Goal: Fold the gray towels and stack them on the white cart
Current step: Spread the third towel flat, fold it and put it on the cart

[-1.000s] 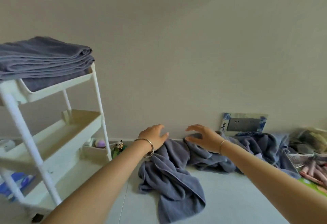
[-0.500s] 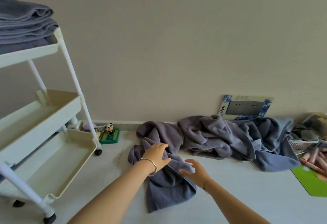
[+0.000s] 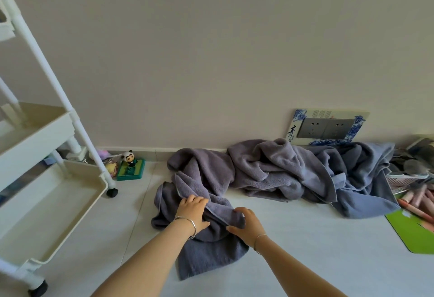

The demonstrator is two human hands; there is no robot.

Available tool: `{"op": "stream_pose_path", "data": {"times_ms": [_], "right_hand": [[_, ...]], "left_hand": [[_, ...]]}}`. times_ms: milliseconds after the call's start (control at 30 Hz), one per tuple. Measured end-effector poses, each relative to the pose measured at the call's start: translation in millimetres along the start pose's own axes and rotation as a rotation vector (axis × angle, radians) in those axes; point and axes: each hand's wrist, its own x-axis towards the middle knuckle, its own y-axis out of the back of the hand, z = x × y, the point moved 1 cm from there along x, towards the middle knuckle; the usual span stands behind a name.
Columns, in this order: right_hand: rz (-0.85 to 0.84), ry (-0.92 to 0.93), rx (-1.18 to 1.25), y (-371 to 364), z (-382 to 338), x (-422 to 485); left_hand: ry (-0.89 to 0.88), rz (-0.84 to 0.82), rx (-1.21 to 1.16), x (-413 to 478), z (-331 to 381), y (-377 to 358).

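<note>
- Gray towel (image 3: 206,245), the nearest of the crumpled ones, lies in a heap on the floor (image 3: 305,249) at the near middle, its lower part spread flat toward the viewer and its upper part bunched toward the wall
- Left hand (image 3: 191,211) rests palm down on the left of the bunched part, fingers closing over a fold; the grip looks like the start of a pinch, though I cannot tell whether cloth is truly caught in it
- Right hand (image 3: 245,224) is cupped on a hemmed edge just right of the left hand, thumb under and fingers over, so its grip seems clenched on that edge
- Both hands sit close together on one edge, probably to find the hem and lift this towel clear of the rest for folding
- Pile of towels (image 3: 305,172) lies further off along the wall to the right, touching the near towel at its far end, so a pull could drag a neighbour along
- White cart (image 3: 47,179) stands at the left, its two visible trays holding no towels; its top shelf is cut off by the frame
- Panda figure (image 3: 129,155) and small toys sit by the cart's wheel, and a green mat (image 3: 413,233) with pink tubes lies at the far right, both clear of the hands
</note>
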Motion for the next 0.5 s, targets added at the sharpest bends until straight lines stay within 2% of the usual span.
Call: {"op": "stream_pose_path", "data": {"times_ms": [167,333,500], "right_hand": [[0.030,0.030,-0.013,-5,5,5],[0.038,0.046,-0.030,-8,7,6],[0.010,0.051,-0.062,-11,8,2]], "left_hand": [[-0.011,0.078,0.085,5,1,5],[-0.044,0.137,0.043,9,3,15],[-0.115,0.007,-0.030,7,11,31]]}}
